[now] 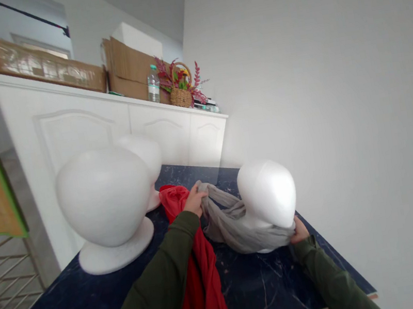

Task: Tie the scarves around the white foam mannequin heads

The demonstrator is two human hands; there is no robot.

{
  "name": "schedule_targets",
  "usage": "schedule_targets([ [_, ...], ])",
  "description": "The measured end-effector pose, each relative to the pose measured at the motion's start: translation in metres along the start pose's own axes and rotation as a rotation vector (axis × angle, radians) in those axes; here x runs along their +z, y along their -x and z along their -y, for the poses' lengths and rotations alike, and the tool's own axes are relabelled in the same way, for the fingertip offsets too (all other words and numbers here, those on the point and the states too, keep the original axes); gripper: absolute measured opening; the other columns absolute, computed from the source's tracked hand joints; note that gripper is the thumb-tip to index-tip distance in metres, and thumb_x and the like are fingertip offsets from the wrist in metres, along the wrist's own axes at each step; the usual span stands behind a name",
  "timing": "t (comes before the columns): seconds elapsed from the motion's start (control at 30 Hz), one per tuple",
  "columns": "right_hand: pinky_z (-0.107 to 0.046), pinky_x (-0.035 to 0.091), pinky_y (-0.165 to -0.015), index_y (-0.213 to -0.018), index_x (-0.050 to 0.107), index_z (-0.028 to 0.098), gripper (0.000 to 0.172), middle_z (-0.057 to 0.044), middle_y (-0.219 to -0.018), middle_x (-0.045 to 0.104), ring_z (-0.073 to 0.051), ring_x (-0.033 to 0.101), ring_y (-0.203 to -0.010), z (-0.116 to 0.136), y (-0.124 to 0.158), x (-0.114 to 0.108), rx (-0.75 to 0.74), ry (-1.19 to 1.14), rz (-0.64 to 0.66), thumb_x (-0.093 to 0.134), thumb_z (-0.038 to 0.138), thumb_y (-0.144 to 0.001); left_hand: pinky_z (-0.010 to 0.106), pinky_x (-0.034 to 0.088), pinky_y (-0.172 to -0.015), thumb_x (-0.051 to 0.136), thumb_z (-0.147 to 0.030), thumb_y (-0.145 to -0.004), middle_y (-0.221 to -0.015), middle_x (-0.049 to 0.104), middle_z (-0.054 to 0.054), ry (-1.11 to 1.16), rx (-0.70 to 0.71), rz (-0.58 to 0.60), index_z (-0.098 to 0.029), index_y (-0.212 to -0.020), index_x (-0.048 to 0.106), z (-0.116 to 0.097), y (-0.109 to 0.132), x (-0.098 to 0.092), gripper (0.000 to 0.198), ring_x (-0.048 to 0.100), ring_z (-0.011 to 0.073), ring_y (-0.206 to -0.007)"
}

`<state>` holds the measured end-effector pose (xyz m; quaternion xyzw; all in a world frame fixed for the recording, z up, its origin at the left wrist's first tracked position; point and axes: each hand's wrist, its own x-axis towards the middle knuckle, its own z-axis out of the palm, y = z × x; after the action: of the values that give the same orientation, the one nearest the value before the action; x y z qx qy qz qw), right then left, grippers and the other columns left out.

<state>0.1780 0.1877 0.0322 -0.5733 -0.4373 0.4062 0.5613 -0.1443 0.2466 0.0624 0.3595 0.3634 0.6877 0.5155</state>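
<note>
Three white foam mannequin heads stand on a dark blue marble table (266, 281). A grey scarf (234, 228) is wrapped around the neck of the right foam head (268, 194). My left hand (195, 201) grips the scarf's upper end, just above a crumpled red cloth (200, 286) that trails toward the table's near edge. My right hand (299, 229) holds the scarf's other end beside the neck of that head. The left foam head (103, 197) sits on a round foam base (115, 248), and a second head (143, 154) stands partly hidden behind it.
A white cabinet (110, 138) stands behind the table, topped by cardboard boxes (131, 75), a water bottle (153, 84) and a wicker basket of artificial flowers (180, 96). A white wall (327, 78) rises on the right. A metal rack (3, 286) stands at lower left.
</note>
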Motion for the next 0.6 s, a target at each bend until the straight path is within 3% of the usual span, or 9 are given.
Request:
schedule_targets([
  [0.13, -0.035, 0.044, -0.067, -0.064, 0.063, 0.011, 0.025, -0.012, -0.064, 0.065, -0.023, 0.062, -0.078, 0.013, -0.013, -0.015, 0.172, -0.058, 0.117, 0.049, 0.029, -0.072, 0.023, 0.039, -0.092, 0.048, 0.005, -0.058, -0.118, 0.053, 0.006, -0.134, 0.121, -0.019, -0.015, -0.121, 0.042, 0.002, -0.005, 0.0, 0.066, 0.051, 0.0147, -0.106],
  [0.3, -0.036, 0.046, -0.064, -0.062, 0.064, 0.012, 0.008, -0.008, -0.056, 0.064, -0.023, 0.062, -0.066, 0.048, -0.034, -0.037, 0.148, -0.05, 0.076, 0.058, 0.017, -0.062, 0.028, 0.039, -0.092, 0.043, -0.003, -0.066, -0.116, 0.056, 0.007, -0.539, 0.27, -0.06, -0.014, -0.112, 0.049, 0.001, -0.007, -0.003, 0.047, 0.052, 0.017, -0.106],
  [0.47, -0.033, 0.047, -0.058, -0.07, 0.064, 0.011, 0.011, -0.006, -0.054, 0.064, -0.02, 0.06, -0.055, 0.103, -0.062, -0.045, -0.037, -0.054, -0.099, 0.058, 0.011, -0.06, 0.033, 0.038, -0.091, 0.044, -0.003, -0.063, -0.093, 0.063, 0.008, -0.745, 0.318, -0.04, -0.014, -0.082, 0.06, -0.018, -0.008, 0.01, 0.027, 0.055, 0.0224, -0.097],
  [0.6, -0.026, 0.047, -0.057, -0.09, 0.06, 0.011, 0.029, -0.007, -0.075, 0.067, -0.017, 0.062, -0.066, 0.157, -0.073, -0.042, -0.283, -0.078, -0.341, 0.06, 0.015, -0.061, 0.033, 0.036, -0.091, 0.049, -0.007, -0.065, -0.091, 0.062, 0.008, -0.832, 0.391, -0.028, -0.016, -0.076, 0.058, -0.057, -0.017, 0.032, 0.016, 0.054, 0.0232, -0.097],
])
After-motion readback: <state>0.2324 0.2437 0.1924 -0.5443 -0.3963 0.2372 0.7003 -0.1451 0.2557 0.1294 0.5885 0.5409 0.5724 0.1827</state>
